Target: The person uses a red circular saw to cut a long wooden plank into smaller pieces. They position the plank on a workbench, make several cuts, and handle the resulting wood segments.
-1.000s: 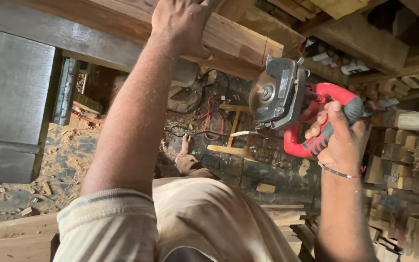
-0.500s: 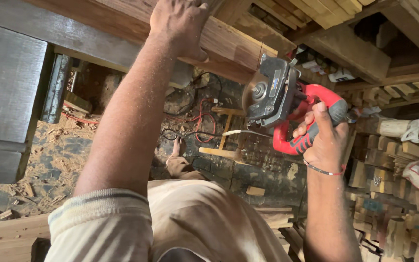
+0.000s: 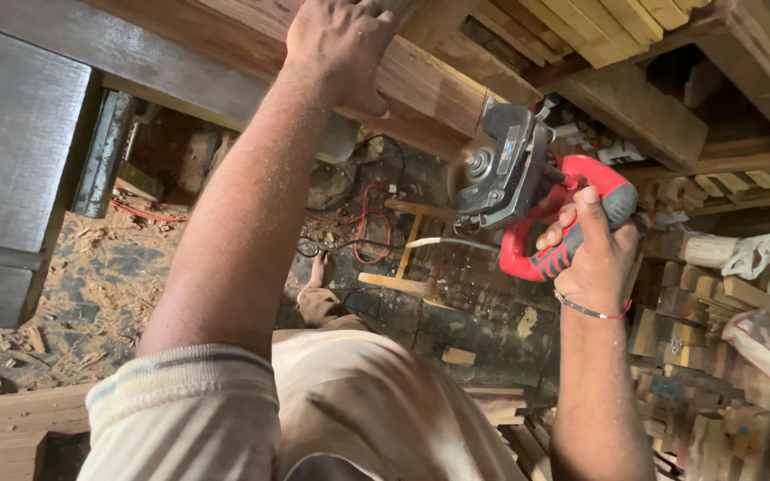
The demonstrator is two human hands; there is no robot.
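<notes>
My left hand presses flat on a long wooden plank that runs across the top of the view. My right hand grips the red handle of a grey and red handheld circular saw. The saw's body is up against the plank's edge, just right of my left hand. A white cord leaves the saw toward the left. My bent knee in beige trousers fills the bottom centre.
A dark grey machine table stands at left. Sawdust and wood scraps cover the floor. Red and black cables lie below the plank. Stacked lumber fills the right, with more boards above.
The saw and my right hand have shifted up and closer to the plank's edge. My left hand stays pressed on the plank.
</notes>
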